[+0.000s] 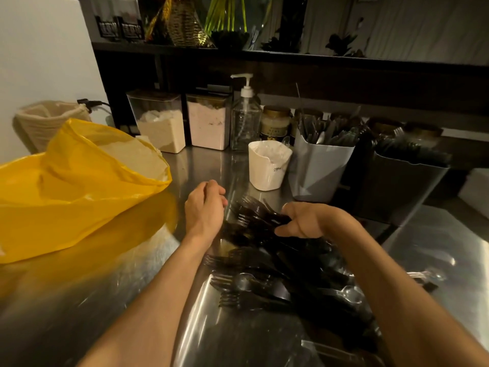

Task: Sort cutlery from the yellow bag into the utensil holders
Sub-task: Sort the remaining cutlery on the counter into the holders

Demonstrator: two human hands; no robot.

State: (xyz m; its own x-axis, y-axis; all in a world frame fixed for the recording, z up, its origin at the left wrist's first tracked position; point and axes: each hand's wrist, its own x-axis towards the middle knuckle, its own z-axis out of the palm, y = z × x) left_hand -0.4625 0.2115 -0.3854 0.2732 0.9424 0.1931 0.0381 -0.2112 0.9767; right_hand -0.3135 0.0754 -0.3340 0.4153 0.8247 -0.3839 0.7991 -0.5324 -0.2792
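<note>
My right hand [307,221] has its fingers [289,207] wrapped round a bunch of black forks [251,213] just over the cutlery pile [277,274] on the tabletop [105,300], with the yellow bag [79,186] left of that pile, the grey holder [317,170] and dark holder [397,186] behind it, and my left hand [205,207] curled beside it, gripping what I cannot tell.

Along the back of the steel bench [79,300] we see a clear canister of cream powder [161,125] beside a second one of pinkish powder [209,125], a clear pump bottle [245,123] just right of them, a gold-lidded jar [275,123] next along, and a cream woven basket [34,123] far left.
</note>
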